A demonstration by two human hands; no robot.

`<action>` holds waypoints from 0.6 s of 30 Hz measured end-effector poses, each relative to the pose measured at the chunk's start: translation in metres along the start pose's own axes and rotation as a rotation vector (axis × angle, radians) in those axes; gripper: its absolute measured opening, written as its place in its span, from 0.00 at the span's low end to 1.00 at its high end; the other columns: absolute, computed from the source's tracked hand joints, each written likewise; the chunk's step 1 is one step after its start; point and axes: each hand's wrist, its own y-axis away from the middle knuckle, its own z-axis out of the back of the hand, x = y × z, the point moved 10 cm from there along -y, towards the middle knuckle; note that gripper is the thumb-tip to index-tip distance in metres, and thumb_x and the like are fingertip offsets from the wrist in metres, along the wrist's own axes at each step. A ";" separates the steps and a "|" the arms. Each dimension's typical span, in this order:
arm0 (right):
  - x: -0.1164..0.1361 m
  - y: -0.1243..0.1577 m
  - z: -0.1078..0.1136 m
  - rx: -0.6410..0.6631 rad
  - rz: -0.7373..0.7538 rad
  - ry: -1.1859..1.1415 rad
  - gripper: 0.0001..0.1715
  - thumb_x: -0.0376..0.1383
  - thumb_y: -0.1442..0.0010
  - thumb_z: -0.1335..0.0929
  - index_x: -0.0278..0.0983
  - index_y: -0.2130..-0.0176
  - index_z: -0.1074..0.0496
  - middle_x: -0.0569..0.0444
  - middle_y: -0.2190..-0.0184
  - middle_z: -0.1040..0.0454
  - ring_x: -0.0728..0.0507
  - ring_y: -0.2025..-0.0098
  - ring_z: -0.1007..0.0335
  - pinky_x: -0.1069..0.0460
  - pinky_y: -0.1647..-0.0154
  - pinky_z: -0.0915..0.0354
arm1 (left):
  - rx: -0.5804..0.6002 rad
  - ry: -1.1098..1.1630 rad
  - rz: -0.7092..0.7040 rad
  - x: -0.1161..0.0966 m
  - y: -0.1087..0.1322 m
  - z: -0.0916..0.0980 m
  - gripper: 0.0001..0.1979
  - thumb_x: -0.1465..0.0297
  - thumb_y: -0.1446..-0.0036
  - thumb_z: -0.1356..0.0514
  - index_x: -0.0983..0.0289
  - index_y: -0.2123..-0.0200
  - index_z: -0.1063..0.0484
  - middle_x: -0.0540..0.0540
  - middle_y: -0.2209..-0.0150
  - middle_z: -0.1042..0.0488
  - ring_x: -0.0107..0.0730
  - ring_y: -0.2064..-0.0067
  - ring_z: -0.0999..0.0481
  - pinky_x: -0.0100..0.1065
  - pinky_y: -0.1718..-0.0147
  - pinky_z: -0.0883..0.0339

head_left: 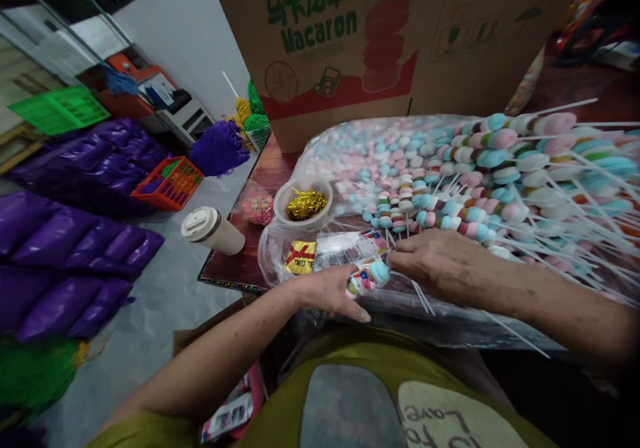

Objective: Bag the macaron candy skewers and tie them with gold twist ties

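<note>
Between my two hands is a macaron-shaped marshmallow skewer (379, 273) in a printed clear wrapper, its blue end toward the right. My left hand (330, 289) closes around the wrapped part, thumb stretched along the near side. Fingers of my right hand (430, 261) are pinched together at the skewer's right end; the stick there is hidden by them. Just beyond my left hand lie a printed clear sleeve (345, 248) and a yellow twist-tie packet (301, 257). Many more skewers (480, 215) in pink, blue and white are heaped beside my right hand, sticks pointing right.
A bowl of gold twist ties (306, 205), a small bag of pink pieces (259, 207) and a lidded cup (214, 229) stand at the table's left. Behind the heap rises a cardboard box (345, 68). Purple bags (70, 261) and an orange basket (167, 183) are on the floor.
</note>
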 end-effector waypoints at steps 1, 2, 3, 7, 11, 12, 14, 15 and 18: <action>0.002 0.000 0.004 -0.005 0.029 -0.020 0.10 0.26 0.45 0.40 0.36 0.71 0.33 0.55 0.77 0.34 0.49 0.78 0.44 0.52 0.76 0.56 | 0.079 0.004 0.004 0.000 0.003 -0.006 0.22 0.63 0.64 0.31 0.63 0.67 0.37 0.42 0.82 0.37 0.21 0.85 0.39 0.26 0.86 0.45; 0.005 0.000 0.009 -0.023 0.070 -0.043 0.10 0.27 0.43 0.40 0.36 0.72 0.33 0.54 0.77 0.34 0.49 0.77 0.44 0.52 0.75 0.55 | 0.186 0.027 0.019 0.000 0.006 -0.016 0.20 0.62 0.63 0.32 0.63 0.70 0.38 0.42 0.84 0.37 0.22 0.86 0.40 0.26 0.87 0.46; 0.011 -0.001 0.015 -0.044 0.118 -0.060 0.11 0.27 0.42 0.41 0.36 0.71 0.33 0.54 0.76 0.34 0.48 0.75 0.43 0.52 0.74 0.54 | 0.309 0.061 0.043 0.001 0.010 -0.027 0.19 0.61 0.62 0.33 0.62 0.72 0.38 0.43 0.84 0.37 0.23 0.86 0.40 0.27 0.87 0.45; 0.023 0.000 0.027 -0.054 0.201 -0.048 0.12 0.28 0.41 0.42 0.37 0.71 0.34 0.53 0.76 0.33 0.47 0.73 0.41 0.51 0.71 0.52 | 0.429 -0.065 0.060 -0.006 0.015 -0.039 0.17 0.63 0.62 0.34 0.64 0.69 0.34 0.51 0.76 0.28 0.33 0.77 0.29 0.33 0.76 0.34; 0.005 0.005 0.030 -0.027 0.044 -0.098 0.11 0.28 0.42 0.42 0.37 0.72 0.35 0.55 0.78 0.33 0.49 0.78 0.42 0.53 0.76 0.53 | -0.410 -0.719 -0.057 -0.041 0.017 0.024 0.21 0.72 0.55 0.40 0.64 0.54 0.34 0.58 0.60 0.27 0.43 0.59 0.28 0.39 0.63 0.34; 0.001 0.007 0.031 -0.034 0.013 -0.126 0.12 0.29 0.41 0.42 0.37 0.72 0.35 0.55 0.78 0.34 0.49 0.79 0.42 0.53 0.77 0.52 | -0.589 -0.851 -0.093 -0.053 0.027 0.030 0.24 0.73 0.54 0.42 0.64 0.51 0.36 0.60 0.57 0.28 0.45 0.57 0.29 0.42 0.60 0.36; -0.003 0.010 0.032 -0.052 -0.015 -0.163 0.12 0.31 0.40 0.43 0.37 0.72 0.35 0.56 0.78 0.33 0.49 0.78 0.41 0.53 0.77 0.51 | -0.780 -1.014 -0.149 -0.065 0.039 0.028 0.23 0.74 0.52 0.44 0.66 0.50 0.37 0.63 0.56 0.29 0.47 0.55 0.31 0.45 0.57 0.38; -0.004 0.010 0.031 -0.058 -0.012 -0.155 0.11 0.31 0.40 0.43 0.38 0.70 0.35 0.55 0.77 0.33 0.49 0.78 0.40 0.53 0.77 0.51 | -0.803 -1.029 -0.152 -0.064 0.041 0.026 0.20 0.74 0.52 0.45 0.67 0.53 0.35 0.62 0.59 0.29 0.46 0.57 0.30 0.45 0.58 0.38; 0.002 0.013 0.035 -0.095 0.038 -0.020 0.12 0.27 0.41 0.43 0.37 0.68 0.33 0.54 0.76 0.32 0.48 0.77 0.40 0.52 0.76 0.52 | -0.624 -0.749 -0.132 -0.047 0.033 0.028 0.09 0.71 0.52 0.44 0.67 0.64 0.31 0.54 0.70 0.30 0.36 0.67 0.31 0.35 0.66 0.37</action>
